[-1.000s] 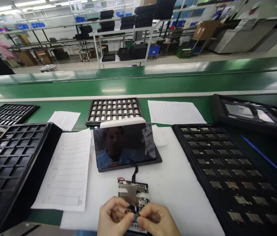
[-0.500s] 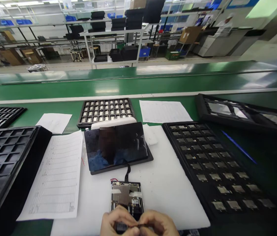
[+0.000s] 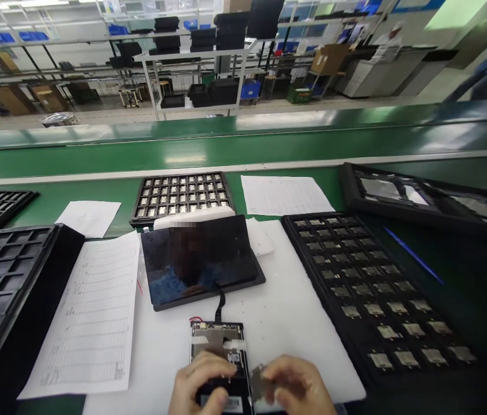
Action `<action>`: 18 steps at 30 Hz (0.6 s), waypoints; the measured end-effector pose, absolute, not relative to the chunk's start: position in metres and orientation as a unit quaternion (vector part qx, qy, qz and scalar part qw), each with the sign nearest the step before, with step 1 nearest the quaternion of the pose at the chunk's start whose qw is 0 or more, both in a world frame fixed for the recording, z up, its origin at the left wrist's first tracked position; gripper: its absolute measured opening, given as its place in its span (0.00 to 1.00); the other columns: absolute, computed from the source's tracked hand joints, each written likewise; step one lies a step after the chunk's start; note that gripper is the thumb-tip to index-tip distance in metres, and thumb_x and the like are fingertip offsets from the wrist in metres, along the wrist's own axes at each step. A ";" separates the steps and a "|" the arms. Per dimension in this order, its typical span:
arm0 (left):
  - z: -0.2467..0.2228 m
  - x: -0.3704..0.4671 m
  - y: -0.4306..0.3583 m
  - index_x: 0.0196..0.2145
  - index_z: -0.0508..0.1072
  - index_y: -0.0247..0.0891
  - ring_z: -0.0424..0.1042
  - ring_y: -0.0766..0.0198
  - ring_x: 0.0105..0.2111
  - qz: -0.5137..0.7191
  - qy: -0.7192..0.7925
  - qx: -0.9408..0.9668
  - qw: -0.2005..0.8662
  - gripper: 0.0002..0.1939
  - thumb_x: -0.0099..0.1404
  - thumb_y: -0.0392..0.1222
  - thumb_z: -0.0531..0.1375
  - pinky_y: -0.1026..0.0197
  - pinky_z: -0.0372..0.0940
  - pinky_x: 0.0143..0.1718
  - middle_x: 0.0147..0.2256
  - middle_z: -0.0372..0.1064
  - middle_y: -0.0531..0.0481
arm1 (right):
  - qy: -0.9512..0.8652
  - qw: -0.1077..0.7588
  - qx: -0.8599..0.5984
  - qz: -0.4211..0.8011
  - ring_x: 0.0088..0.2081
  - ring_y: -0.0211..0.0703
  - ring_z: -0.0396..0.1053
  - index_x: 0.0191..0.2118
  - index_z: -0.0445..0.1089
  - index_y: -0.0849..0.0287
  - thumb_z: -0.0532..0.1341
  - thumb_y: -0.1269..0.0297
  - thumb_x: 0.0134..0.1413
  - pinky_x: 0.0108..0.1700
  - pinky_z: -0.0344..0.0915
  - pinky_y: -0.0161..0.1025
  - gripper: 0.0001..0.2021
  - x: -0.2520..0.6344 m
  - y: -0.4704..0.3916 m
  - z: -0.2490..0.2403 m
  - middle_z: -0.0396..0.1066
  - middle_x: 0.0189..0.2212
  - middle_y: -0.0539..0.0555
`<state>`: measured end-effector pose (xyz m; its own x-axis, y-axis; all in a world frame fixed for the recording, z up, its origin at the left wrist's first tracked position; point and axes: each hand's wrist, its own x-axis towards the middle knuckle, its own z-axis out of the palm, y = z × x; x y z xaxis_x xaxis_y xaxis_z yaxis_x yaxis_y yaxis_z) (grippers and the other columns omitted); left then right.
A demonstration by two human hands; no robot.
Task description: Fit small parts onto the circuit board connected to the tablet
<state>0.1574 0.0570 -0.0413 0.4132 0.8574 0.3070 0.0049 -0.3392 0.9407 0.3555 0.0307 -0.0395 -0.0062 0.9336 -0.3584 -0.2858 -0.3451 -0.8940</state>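
A narrow open device with an exposed circuit board [image 3: 212,335] lies on a white foam mat [image 3: 312,346], strips of pale tape across it. A black ribbon cable [image 3: 221,305] runs from its top edge to a dark-screened tablet display [image 3: 200,262] propped behind. My left hand [image 3: 204,380] is over the device's lower left part, thumb and fingers apart. Just right of the device, my right hand [image 3: 297,383] pinches a small flat grey metallic part [image 3: 260,381], slightly blurred. A barcode label [image 3: 232,403] shows below my left fingers.
At right stands a black tray of small metallic modules [image 3: 373,308], with a blue pen [image 3: 414,253] beyond. A similar tray [image 3: 182,193] sits behind the display. Left are a printed sheet [image 3: 91,311] and stacked black trays [image 3: 48,300]. Green conveyor edging [image 3: 139,155] crosses behind.
My hands were together at the device's lower end, fingertips meeting. They have parted: the right moved rightward with the grey metallic part, the left spread over the device. The view shifted slightly.
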 end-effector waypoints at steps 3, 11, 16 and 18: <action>-0.041 0.160 0.060 0.46 0.67 0.38 0.68 0.64 0.39 0.386 0.366 0.787 0.313 0.13 0.64 0.32 0.54 0.64 0.67 0.41 0.38 0.70 0.45 | -0.349 0.501 -0.590 0.529 0.23 0.42 0.70 0.24 0.74 0.60 0.69 0.51 0.41 0.27 0.69 0.34 0.15 0.360 0.045 -0.042 0.72 0.19 0.54; -0.048 0.177 0.066 0.52 0.66 0.41 0.67 0.56 0.39 0.226 0.405 0.885 0.049 0.17 0.65 0.36 0.51 0.54 0.70 0.36 0.43 0.62 0.40 | -0.368 0.507 -0.652 0.428 0.23 0.46 0.73 0.24 0.72 0.61 0.68 0.50 0.40 0.27 0.73 0.34 0.17 0.345 0.057 -0.053 0.73 0.20 0.55; -0.043 0.178 0.071 0.47 0.70 0.36 0.67 0.58 0.36 0.263 0.402 0.877 0.010 0.15 0.67 0.34 0.47 0.56 0.70 0.32 0.38 0.65 0.42 | -0.362 0.500 -0.653 0.439 0.22 0.46 0.73 0.24 0.71 0.61 0.67 0.50 0.41 0.26 0.73 0.34 0.17 0.344 0.056 -0.050 0.73 0.20 0.55; -0.041 0.178 0.073 0.47 0.70 0.35 0.67 0.58 0.36 0.271 0.397 0.877 0.019 0.15 0.67 0.33 0.47 0.57 0.70 0.33 0.38 0.65 0.41 | -0.364 0.495 -0.655 0.440 0.22 0.46 0.73 0.24 0.71 0.61 0.67 0.50 0.42 0.26 0.72 0.34 0.16 0.343 0.056 -0.050 0.73 0.20 0.55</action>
<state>0.1776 0.0729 -0.0413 0.5381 0.7062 0.4602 0.6861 -0.6841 0.2475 0.3429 0.0555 -0.0498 0.3462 0.9130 -0.2160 0.0413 -0.2448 -0.9687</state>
